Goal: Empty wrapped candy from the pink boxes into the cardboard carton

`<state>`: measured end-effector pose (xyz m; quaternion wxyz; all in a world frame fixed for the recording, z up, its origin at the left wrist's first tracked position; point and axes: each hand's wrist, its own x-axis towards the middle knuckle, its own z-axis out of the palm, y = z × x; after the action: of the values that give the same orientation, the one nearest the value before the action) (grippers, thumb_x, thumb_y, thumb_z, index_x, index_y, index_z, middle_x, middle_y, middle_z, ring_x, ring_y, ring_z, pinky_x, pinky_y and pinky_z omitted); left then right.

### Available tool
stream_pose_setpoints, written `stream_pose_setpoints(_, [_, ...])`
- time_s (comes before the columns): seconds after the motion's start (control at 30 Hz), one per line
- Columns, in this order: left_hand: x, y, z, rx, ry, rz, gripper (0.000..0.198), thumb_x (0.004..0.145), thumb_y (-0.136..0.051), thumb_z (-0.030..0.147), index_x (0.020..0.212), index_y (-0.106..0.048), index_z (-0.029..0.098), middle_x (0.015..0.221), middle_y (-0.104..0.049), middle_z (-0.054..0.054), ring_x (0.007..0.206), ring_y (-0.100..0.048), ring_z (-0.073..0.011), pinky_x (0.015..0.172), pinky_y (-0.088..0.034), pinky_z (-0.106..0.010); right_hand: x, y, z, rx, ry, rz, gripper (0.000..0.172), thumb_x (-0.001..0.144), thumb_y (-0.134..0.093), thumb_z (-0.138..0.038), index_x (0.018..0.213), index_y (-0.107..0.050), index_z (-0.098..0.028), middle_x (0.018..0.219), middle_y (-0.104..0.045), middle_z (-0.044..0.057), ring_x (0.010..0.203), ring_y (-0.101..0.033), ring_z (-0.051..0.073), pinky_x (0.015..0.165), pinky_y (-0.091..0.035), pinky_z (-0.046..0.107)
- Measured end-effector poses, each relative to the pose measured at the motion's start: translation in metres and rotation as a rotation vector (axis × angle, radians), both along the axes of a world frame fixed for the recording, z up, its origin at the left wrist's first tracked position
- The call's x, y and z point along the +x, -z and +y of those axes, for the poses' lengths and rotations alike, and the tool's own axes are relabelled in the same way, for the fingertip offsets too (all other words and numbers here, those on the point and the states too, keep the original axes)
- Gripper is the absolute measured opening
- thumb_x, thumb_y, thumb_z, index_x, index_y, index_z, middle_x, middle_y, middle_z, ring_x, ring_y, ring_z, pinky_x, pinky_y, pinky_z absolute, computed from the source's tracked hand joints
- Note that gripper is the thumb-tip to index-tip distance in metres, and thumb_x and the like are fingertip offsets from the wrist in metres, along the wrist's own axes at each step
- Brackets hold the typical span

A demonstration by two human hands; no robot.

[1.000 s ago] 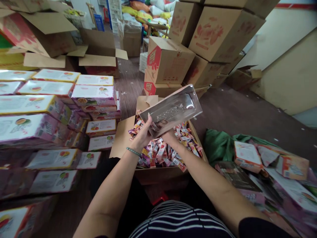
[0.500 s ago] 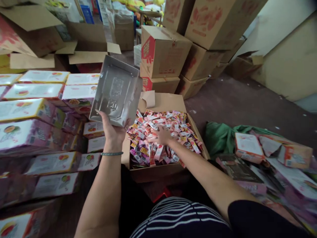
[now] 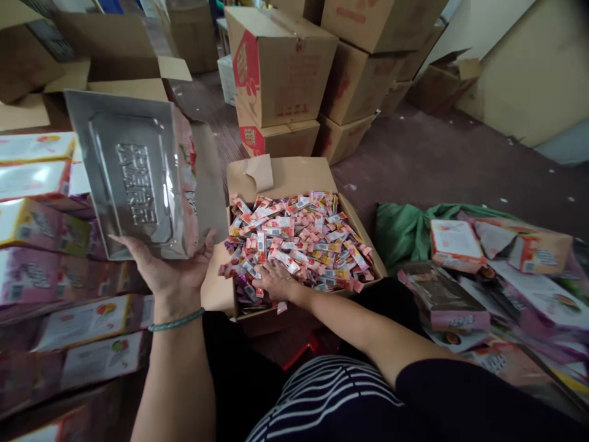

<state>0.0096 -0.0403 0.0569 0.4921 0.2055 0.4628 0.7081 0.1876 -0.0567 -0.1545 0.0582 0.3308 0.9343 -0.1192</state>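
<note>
My left hand (image 3: 168, 270) holds a silver embossed plastic tray (image 3: 133, 178) upright from below, palm up, over the left side. A green bracelet is on that wrist. My right hand (image 3: 275, 281) rests knuckles up on a heap of small pink, red and yellow candy packets (image 3: 299, 236), its fingers curled into the packets. The packets fill an open cardboard box (image 3: 288, 175) on the floor in front of me.
Stacks of pink and white printed gift boxes (image 3: 41, 221) stand at the left. Brown shipping cartons (image 3: 280, 67) are piled behind. At the right lie a green cloth (image 3: 405, 230) and loose flattened gift boxes (image 3: 501, 276). Dark floor shows beyond.
My left hand has carried the silver tray away from over the candy box to the left and turned it upright. My right hand let go of the tray and dropped onto the packets.
</note>
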Motion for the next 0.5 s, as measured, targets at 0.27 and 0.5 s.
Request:
stream_pose_setpoints(0.27, [0.007,-0.007,0.010,-0.018,0.022,0.081,0.070,0.088,-0.043,0.088,0.134,-0.066,0.039,0.153,-0.063,0.004,0.158,-0.038,-0.0315,0.124,-0.039,-0.061,-0.012,-0.006,0.015,-0.041,-0.020,0.023,0.041,0.106,-0.062,-0.039,0.144,-0.065,-0.026,0.163,-0.041,0.014,0.140,-0.044,0.035,0.116,-0.040,0.057])
stream_pose_setpoints(0.5, [0.018,-0.017,-0.001,0.021,0.108,0.195,0.050,0.085,-0.048,0.085,0.115,-0.072,0.053,0.147,-0.066,0.019,0.160,-0.036,-0.0263,0.123,-0.043,-0.061,0.061,-0.062,0.035,0.100,0.101,0.194,0.058,0.103,-0.063,-0.068,0.148,-0.061,-0.031,0.152,-0.053,0.011,0.137,-0.046,0.033,0.115,-0.040,0.054])
